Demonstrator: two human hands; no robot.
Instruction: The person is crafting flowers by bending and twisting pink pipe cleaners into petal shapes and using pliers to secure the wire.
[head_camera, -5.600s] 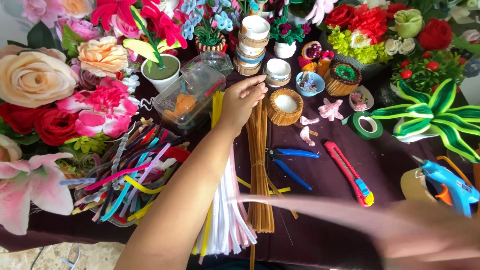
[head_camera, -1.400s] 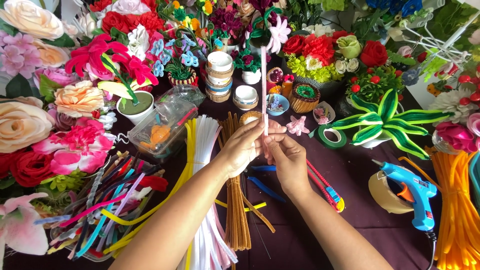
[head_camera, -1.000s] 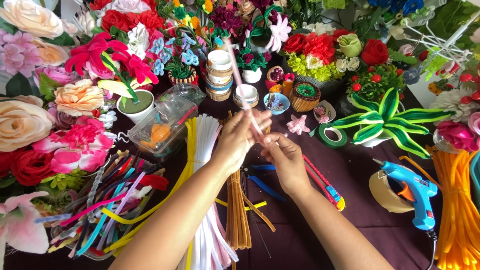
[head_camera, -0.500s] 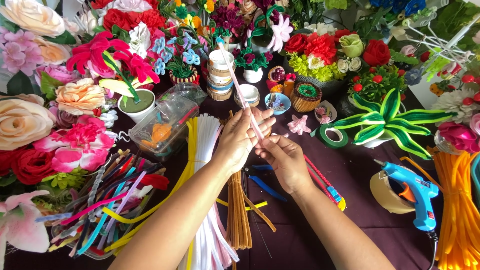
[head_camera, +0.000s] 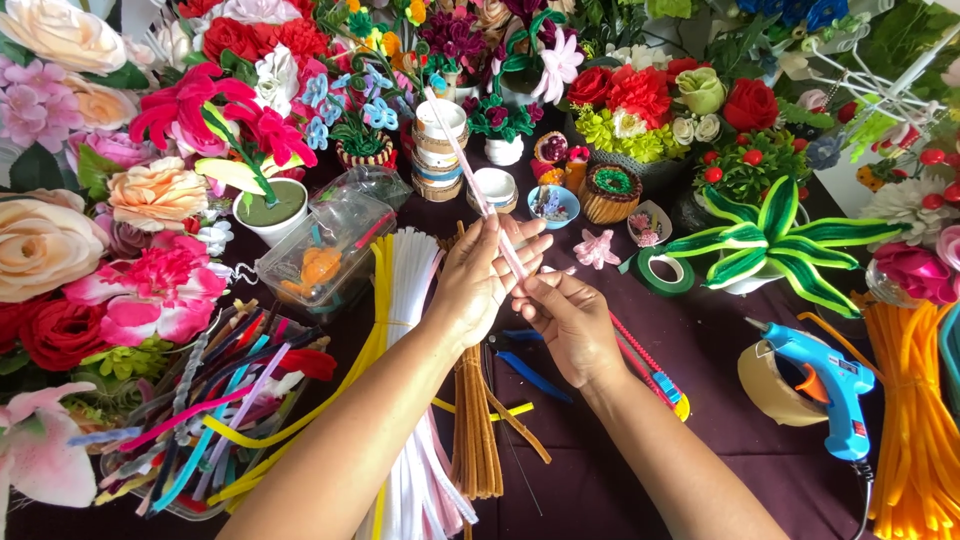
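Pinching a pale pink pipe cleaner (head_camera: 478, 190), the left hand (head_camera: 480, 280) closes around its middle while the right hand (head_camera: 570, 320) grips its lower end; it slants up-left toward stacked tape rolls (head_camera: 440, 150), clear plastic box (head_camera: 330, 250) lying left

Look left of centre and you see the only real package here: a clear plastic box (head_camera: 325, 245), roughly rectangular, lying tilted on the dark cloth with an orange piece and some red and teal bits showing through its walls. Just behind it, towards the upper middle, a crumpled clear plastic bag (head_camera: 378, 183) rests against the box. At the lower left edge of the frame you find a shallow clear tray (head_camera: 195, 505), packed with coloured stems. You have no labels, signs or screens anywhere in view that can be made out.
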